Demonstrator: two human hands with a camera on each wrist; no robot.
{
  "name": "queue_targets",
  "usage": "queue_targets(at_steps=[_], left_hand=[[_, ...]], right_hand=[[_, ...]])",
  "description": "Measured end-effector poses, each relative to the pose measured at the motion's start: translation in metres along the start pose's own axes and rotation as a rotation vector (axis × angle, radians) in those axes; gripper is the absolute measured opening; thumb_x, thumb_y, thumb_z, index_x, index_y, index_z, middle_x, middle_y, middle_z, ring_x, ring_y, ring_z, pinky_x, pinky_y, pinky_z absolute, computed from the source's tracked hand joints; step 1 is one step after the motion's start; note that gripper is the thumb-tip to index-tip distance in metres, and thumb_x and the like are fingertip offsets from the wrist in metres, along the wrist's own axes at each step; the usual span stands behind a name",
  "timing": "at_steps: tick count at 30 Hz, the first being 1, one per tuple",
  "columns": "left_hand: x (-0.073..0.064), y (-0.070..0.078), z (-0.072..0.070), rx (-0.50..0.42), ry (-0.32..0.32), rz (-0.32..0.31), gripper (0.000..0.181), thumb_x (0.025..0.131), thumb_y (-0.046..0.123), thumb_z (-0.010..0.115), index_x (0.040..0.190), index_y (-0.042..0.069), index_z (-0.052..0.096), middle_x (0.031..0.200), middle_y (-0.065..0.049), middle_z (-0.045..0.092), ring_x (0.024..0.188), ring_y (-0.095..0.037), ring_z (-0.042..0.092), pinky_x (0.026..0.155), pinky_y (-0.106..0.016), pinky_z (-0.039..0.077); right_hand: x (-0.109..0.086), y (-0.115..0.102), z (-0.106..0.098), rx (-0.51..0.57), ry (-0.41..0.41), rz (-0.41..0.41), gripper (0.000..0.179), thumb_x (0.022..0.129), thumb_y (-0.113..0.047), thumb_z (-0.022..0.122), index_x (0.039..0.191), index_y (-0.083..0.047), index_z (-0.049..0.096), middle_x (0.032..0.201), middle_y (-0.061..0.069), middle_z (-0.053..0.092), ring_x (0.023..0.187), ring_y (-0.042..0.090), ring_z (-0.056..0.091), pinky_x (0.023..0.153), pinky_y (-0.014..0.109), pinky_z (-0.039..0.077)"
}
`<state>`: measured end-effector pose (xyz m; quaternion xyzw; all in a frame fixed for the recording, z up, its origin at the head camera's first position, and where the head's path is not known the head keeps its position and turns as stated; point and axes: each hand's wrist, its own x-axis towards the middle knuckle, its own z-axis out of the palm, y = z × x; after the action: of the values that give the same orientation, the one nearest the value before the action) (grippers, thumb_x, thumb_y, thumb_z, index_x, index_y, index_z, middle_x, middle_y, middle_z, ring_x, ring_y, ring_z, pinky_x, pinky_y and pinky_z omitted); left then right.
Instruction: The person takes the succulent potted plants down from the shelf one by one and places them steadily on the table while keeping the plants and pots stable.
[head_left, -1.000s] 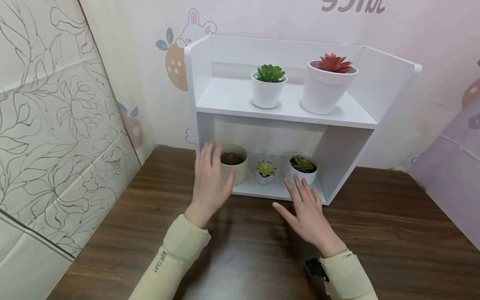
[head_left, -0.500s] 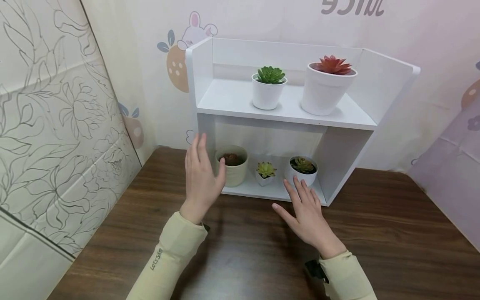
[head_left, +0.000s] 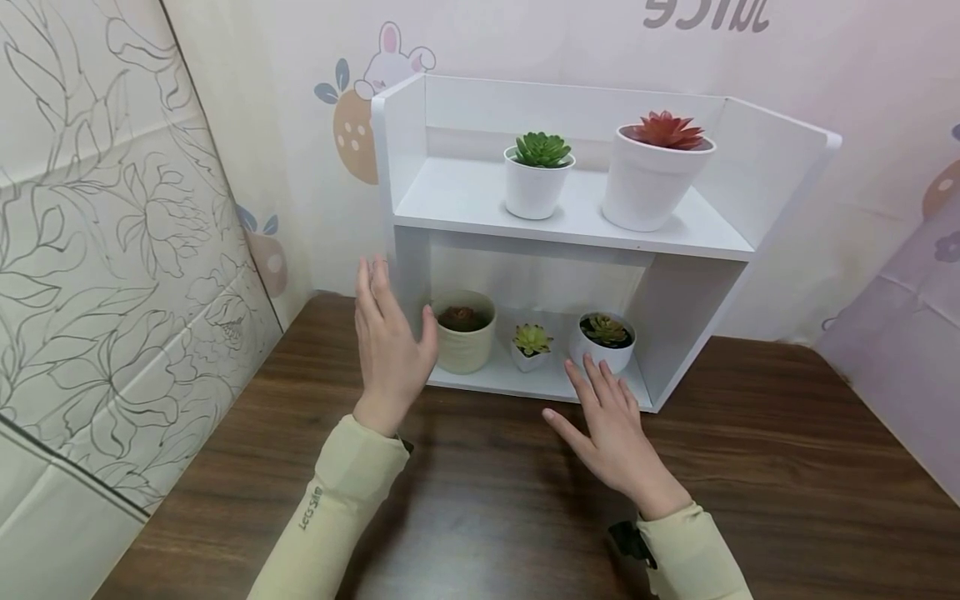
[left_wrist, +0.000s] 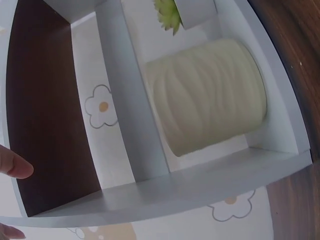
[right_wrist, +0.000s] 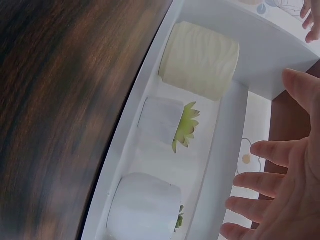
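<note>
Five potted plants (head_left: 606, 350), one shelf unit (head_left: 465, 193)

Head view: the bottom edge cuts off both sleeves (head_left: 326, 517). Left wrist view: only two fingers of the left hand (head_left: 393, 350) show at lower left; the cream pot (left_wrist: 207, 95) hides its contents. Right wrist view: the right hand (right_wrist: 285, 175) runs off the right edge; at lower left, the white pot (right_wrist: 145, 207) hides most of its succulent (right_wrist: 179, 218).

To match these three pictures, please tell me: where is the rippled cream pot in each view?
Head: rippled cream pot, just below centre, left end of the lower shelf.
Left wrist: rippled cream pot, right of centre.
Right wrist: rippled cream pot, upper middle.
Shared landmark: yellow-green succulent beside it.
</note>
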<state>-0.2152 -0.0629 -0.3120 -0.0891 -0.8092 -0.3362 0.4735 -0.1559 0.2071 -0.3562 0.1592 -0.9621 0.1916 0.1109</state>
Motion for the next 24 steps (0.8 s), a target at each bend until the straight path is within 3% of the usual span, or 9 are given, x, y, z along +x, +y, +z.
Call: queue_targets(at_steps=[13,24], left_hand=[[0.010,-0.013,0.006,0.044,-0.128,-0.098,0.085,0.089,0.017,0.060,0.150,-0.007,0.006,0.156,-0.027,0.010,0.143,-0.038,0.020,0.115,-0.051,0.025],[0.018,-0.021,0.011,0.033,-0.201,-0.203,0.090,0.089,0.018,0.060,0.151,-0.005,0.000,0.157,-0.027,0.010,0.143,-0.040,0.022,0.116,-0.051,0.025]], right_hand=[[-0.001,-0.002,0.000,-0.008,-0.004,0.001,0.072,0.095,-0.051,0.050,0.151,-0.011,0.027,0.158,0.021,0.017,0.146,0.041,0.012,0.114,0.061,0.010],[-0.001,-0.001,0.000,0.000,0.001,-0.006,0.073,0.095,-0.050,0.051,0.151,-0.011,0.027,0.158,0.020,0.017,0.146,0.041,0.011,0.114,0.061,0.010]])
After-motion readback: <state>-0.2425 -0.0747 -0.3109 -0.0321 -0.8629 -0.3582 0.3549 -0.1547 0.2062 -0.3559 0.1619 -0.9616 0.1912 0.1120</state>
